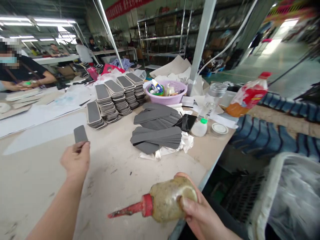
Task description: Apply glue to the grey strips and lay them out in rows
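We see worktable (120, 173) cut off at bottom and left edges. Stacks of padded pieces (113, 100) behind, loose grey strips (156, 135) beside them, lower ones hidden under top ones. Our right hand (197, 213) wraps glue bottle (165, 200) held over table edge, red nozzle pointing left; palm hidden. Our left hand (76, 160) pinches small grey piece (80, 134) above table; its lower end covered by fingers.

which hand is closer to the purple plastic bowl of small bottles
Left. The left hand, gripping a small grey strip, is below-left of the purple plastic bowl; the right hand, holding the red-nozzled glue bottle, sits farther below.
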The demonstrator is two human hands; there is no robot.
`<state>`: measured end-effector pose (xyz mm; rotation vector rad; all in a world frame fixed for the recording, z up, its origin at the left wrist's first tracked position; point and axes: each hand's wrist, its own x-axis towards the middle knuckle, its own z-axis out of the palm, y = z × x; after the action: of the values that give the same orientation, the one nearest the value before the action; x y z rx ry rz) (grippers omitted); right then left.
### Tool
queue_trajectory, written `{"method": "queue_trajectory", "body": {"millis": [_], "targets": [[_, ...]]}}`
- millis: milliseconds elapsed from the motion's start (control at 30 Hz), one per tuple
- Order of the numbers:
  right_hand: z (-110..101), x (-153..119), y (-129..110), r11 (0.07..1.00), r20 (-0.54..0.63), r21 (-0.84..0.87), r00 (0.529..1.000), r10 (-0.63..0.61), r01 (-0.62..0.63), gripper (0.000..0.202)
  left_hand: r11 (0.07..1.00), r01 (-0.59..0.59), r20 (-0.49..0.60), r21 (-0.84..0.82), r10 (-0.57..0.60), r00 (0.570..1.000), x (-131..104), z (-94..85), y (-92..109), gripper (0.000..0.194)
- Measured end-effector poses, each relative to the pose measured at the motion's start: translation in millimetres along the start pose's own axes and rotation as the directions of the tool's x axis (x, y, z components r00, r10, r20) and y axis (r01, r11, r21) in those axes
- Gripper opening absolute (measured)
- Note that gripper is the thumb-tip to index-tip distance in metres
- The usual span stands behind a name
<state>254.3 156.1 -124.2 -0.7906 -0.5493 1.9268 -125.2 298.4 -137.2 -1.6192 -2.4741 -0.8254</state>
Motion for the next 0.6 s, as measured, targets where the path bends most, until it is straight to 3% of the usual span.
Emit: {"method": "queue_trajectory", "body": {"millis": [67, 133, 233, 300, 367, 467, 600], "targets": [[1, -1, 0, 1.000, -0.001, 0.027, 1.000, -0.006, 0.006, 0.050, 0.989, -0.112, 0.016, -0.101, 0.114, 0.993, -12, 2.1, 35, 0.043], [2, -3, 0, 0.999, 0.007, 0.038, 1.000, -0.003, 0.002, 0.049, 0.941, -0.282, 0.108, -0.186, 0.305, 0.946, -19, 8.6, 70, 0.040], [2, -5, -1, 0.998, 0.016, 0.057, 1.000, -0.019, 0.018, 0.050, 0.837, -0.496, 0.283, -0.231, 0.545, 0.789, -20, 23.1, 108, 0.036], [0, -5, -1, 0.997, 0.025, 0.067, 0.999, -0.030, 0.029, 0.051, 0.789, -0.567, 0.385, -0.237, 0.612, 0.691, -19, 32.1, 119, 0.031], [-2, -5, -1, 0.996, 0.039, 0.079, 0.999, -0.035, 0.032, 0.051, 0.762, -0.606, 0.445, -0.228, 0.635, 0.631, -20, 38.6, 123, 0.031], [-6, -4, -2, 0.995, 0.038, 0.085, 0.998, -0.046, 0.043, 0.052, 0.744, -0.648, 0.434, -0.166, 0.645, 0.629, -24, 41.2, 124, 0.035], [-6, -4, -6, 0.995, 0.020, 0.057, 0.996, -0.086, 0.085, 0.053, 0.761, -0.648, 0.243, 0.041, 0.621, 0.745, -33, 21.3, 129, 0.032]]}}
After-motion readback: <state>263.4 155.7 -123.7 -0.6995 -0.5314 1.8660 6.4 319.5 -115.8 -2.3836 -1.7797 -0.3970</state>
